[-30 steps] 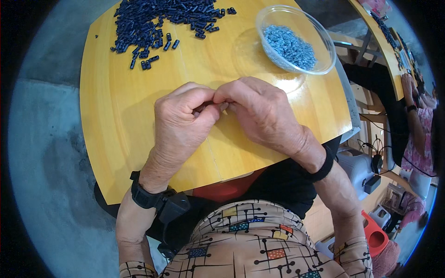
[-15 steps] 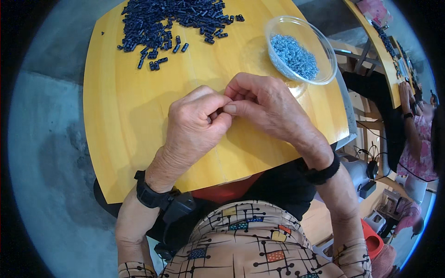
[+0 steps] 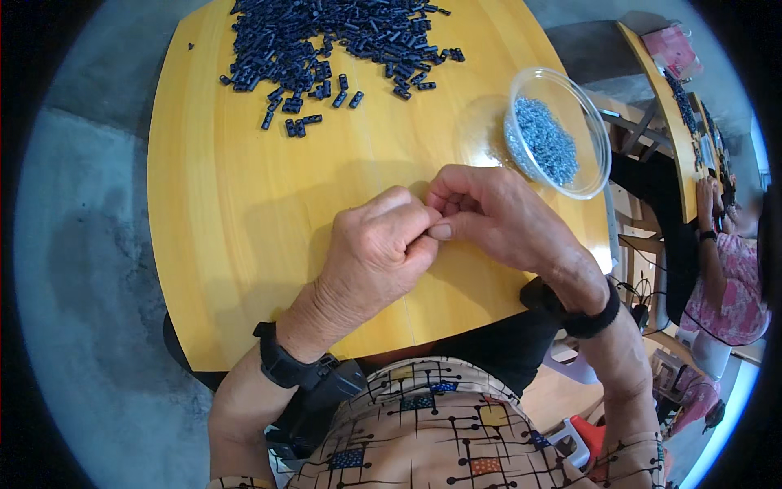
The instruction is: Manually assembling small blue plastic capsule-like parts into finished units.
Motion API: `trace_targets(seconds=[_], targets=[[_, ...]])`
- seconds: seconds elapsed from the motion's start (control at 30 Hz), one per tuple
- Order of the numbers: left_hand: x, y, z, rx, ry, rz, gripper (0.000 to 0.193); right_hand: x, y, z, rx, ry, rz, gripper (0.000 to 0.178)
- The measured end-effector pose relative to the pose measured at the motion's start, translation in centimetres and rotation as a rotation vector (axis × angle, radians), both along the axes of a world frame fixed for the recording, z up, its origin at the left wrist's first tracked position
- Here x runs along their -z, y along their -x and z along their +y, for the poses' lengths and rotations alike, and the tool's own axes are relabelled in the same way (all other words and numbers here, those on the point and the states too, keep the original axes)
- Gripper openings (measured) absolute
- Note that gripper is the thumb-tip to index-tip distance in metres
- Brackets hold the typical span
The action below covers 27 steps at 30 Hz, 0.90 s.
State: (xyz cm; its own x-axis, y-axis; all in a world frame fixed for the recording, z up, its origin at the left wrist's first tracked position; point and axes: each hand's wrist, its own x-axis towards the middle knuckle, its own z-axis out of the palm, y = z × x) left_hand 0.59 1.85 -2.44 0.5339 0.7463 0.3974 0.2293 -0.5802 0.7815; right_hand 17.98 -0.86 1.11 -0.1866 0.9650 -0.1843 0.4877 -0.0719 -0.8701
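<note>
Above the middle of the yellow table [image 3: 244, 244], my left hand [image 3: 379, 244] and my right hand [image 3: 501, 216] meet at the fingertips. Both are closed in a pinch. Whatever lies between the fingers is hidden or too small to make out. Right of my right hand stands a clear plastic bowl [image 3: 604, 163] with many small silvery-blue metal pieces [image 3: 544, 140] in it. A big heap of small black plastic parts [image 3: 285, 45], short and with holes, covers the far side of the table. A few loose ones lie at the heap's near edge.
At the right, another person in a pink patterned top [image 3: 725, 281] sits at a second table [image 3: 652, 81] bearing dark small parts. Cables [image 3: 643, 289] hang beyond my table's right edge. A grey floor [image 3: 90, 244] lies to the left.
The view has shifted, so the table's contents sit farther right and a little lower. My hands stay pinched together fingertip to fingertip, with little visible change between them.
</note>
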Motion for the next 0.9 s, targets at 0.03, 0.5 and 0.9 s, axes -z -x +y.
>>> trace_targets(seconds=[0.03,0.5,0.9], targets=[[-0.1,0.0,0.0,0.016,-0.009,0.006,0.011,-0.1,-0.1,0.0,-0.005,0.034,-0.027,0.015],[-0.1,0.3,0.4,0.09,0.067,0.026,0.012,-2.0,0.1,1.3,-0.116,0.178,-0.136,0.017],[-0.3,0.5,0.5,0.07,0.074,0.041,0.012,-1.9,0.3,1.7,-0.194,0.102,-0.225,0.02]])
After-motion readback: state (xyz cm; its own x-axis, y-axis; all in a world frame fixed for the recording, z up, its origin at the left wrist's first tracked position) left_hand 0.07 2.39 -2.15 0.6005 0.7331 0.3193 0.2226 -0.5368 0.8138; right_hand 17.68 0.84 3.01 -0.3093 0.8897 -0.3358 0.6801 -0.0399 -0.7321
